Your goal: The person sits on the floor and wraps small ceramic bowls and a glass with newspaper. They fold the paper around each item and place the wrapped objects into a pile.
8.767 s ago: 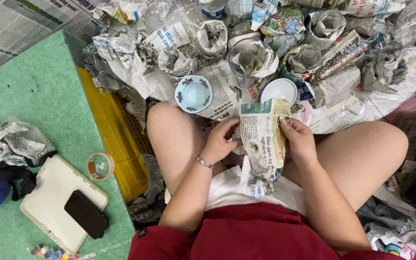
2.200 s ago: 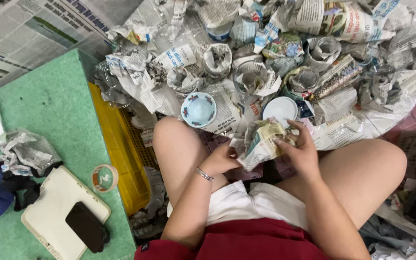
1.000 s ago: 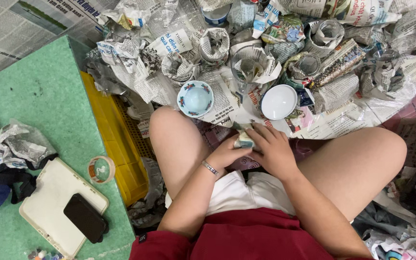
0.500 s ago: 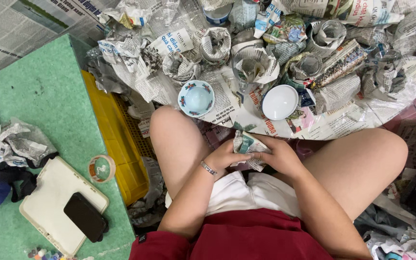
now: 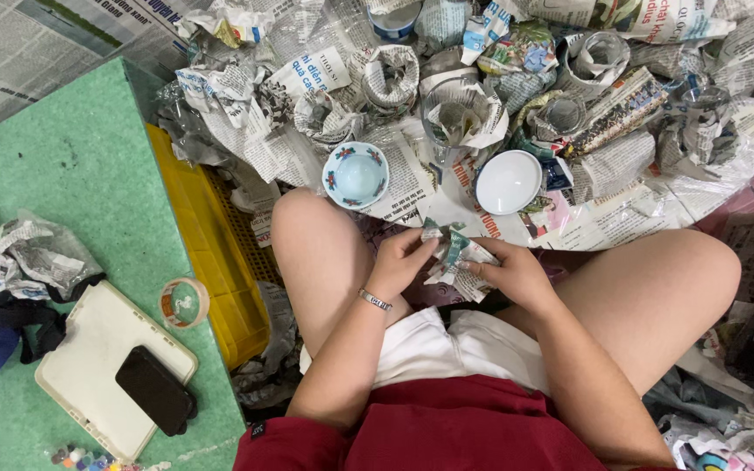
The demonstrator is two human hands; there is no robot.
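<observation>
I sit with bare knees apart, and both hands meet between them over a small bundle wrapped in crumpled newspaper (image 5: 452, 255). My left hand (image 5: 399, 262), with a thin bracelet at the wrist, grips the bundle's left side. My right hand (image 5: 510, 272) clasps its right side, fingers curled round the paper. What the paper covers is hidden. Just beyond my left knee stands a small blue-and-white patterned bowl (image 5: 355, 175). A plain white bowl (image 5: 508, 181) rests on newspaper beyond my hands.
Several newspaper-wrapped cups and glasses (image 5: 460, 109) crowd the floor ahead. A yellow plastic crate (image 5: 211, 262) stands at my left, beside a green table (image 5: 71, 166) bearing a tape roll (image 5: 183, 302), a white tray (image 5: 89, 366) with a black phone (image 5: 155, 390), and crumpled paper (image 5: 37, 259).
A tall newspaper sheet I held upright has been folded down and squeezed into a small bundle. My hands dropped low between my knees and now hold the bundle slightly raised.
</observation>
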